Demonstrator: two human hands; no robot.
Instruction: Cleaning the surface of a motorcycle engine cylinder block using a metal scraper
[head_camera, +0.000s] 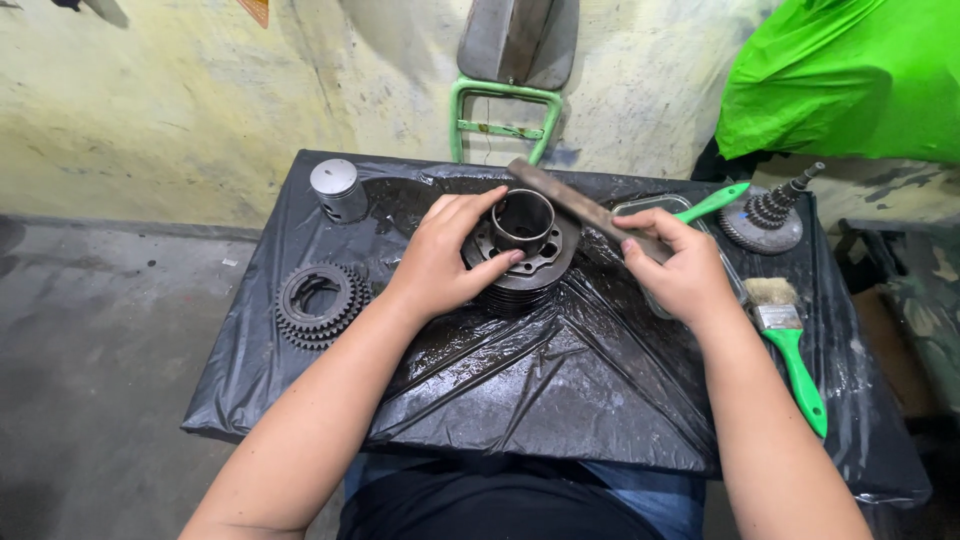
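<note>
At the middle of the bench, the left hand (440, 262) curls loosely around a finned cylinder (520, 250) while the right hand (680, 268) grips a flat file (580, 208) across its bore; on the wet plastic sheet (540, 380) the cylinder could slide if the file catches.

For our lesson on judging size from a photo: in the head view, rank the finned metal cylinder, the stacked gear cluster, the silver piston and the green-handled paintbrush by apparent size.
1. Finned dark metal cylinder
2. Green-handled paintbrush, longest but thin, so these top two are unsure
3. Dark stacked gear cluster
4. Silver round piston, farther from the camera
</note>
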